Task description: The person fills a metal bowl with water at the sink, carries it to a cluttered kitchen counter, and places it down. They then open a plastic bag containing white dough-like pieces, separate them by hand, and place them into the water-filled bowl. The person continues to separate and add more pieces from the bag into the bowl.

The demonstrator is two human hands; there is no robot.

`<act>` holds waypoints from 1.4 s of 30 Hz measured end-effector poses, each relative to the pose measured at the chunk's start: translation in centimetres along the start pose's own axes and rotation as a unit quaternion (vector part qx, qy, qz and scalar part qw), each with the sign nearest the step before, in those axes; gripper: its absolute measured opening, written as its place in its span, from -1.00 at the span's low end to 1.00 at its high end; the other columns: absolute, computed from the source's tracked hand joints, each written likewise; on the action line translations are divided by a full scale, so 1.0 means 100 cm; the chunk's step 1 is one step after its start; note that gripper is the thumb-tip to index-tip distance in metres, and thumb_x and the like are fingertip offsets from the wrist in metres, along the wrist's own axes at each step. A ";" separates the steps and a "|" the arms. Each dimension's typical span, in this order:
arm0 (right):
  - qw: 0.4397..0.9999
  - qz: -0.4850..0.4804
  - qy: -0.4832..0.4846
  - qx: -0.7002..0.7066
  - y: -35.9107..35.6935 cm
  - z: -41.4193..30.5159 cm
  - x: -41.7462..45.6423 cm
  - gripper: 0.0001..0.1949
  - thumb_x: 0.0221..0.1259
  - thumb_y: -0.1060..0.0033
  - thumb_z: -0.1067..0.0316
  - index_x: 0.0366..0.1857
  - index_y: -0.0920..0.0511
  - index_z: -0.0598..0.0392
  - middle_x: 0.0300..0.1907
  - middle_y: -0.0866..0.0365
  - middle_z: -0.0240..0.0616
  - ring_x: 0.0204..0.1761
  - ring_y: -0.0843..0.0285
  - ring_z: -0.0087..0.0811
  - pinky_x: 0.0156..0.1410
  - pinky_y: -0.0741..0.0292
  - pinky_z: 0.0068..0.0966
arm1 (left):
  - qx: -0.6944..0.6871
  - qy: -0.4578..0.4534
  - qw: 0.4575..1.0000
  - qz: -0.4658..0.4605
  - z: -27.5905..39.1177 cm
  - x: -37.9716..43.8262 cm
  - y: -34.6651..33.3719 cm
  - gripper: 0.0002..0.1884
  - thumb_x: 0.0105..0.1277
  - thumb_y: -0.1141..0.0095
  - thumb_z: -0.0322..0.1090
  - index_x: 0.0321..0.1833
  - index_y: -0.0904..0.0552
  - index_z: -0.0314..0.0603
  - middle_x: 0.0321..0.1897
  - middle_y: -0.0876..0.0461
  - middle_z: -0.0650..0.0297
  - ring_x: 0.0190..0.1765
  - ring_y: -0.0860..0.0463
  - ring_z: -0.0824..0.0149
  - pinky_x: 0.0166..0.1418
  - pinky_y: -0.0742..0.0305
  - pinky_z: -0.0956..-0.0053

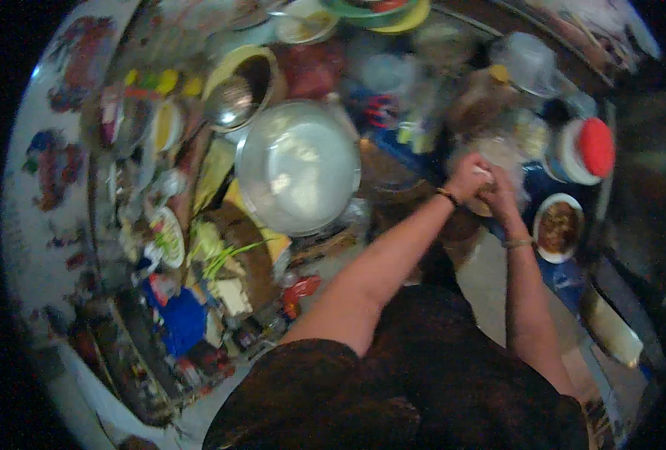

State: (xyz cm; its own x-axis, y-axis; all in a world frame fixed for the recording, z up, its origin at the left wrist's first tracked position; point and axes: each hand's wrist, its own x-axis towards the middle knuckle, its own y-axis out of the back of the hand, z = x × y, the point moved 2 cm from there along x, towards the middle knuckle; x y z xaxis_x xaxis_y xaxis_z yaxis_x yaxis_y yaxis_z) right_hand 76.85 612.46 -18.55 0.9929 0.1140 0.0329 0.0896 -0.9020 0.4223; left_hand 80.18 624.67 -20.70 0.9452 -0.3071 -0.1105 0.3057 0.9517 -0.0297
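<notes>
Right of the picture's middle, my left hand [470, 177] and my right hand [500, 194] are close together at the mouth of a blurred clear plastic bag [493, 149]. The fingers look bent around it, though blur hides the exact grip and what the bag contains. To the right of the hands stands a white container with a red lid [596, 147]. Below that container is an oval white dish of brown food [558, 228]. A large round metal basin [302, 169] lies to the left of the hands.
Left of the basin's lower rim, green stalks [226, 256] lie on a round brown board [257, 247]. A plate of cut vegetables [168, 236] is beside it. Behind the basin is a yellowish bowl with a metal strainer [234, 101]. A green basin [375, 19] stands at the far edge.
</notes>
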 end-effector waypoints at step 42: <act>0.983 0.046 0.062 -0.165 0.002 0.045 0.019 -0.72 -0.18 -0.23 0.34 -0.30 -0.50 0.11 -0.28 -0.47 -0.12 -0.13 -0.38 -0.11 -0.07 -0.31 -0.23 | 0.294 0.067 0.943 0.139 0.005 0.033 -0.025 -0.78 0.07 -0.10 -0.18 -0.40 -0.60 -0.20 -0.43 -0.60 0.00 -0.31 -0.59 -0.04 -0.24 -0.49 0.14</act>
State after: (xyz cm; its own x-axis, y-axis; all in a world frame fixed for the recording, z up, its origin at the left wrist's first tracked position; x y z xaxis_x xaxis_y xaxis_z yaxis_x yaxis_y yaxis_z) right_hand 79.06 610.60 -22.51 0.9769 0.1067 0.1854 -0.0499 -0.7293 0.6823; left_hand 82.57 621.28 -20.53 0.9872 -0.0047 -0.1594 0.0959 0.8158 0.5703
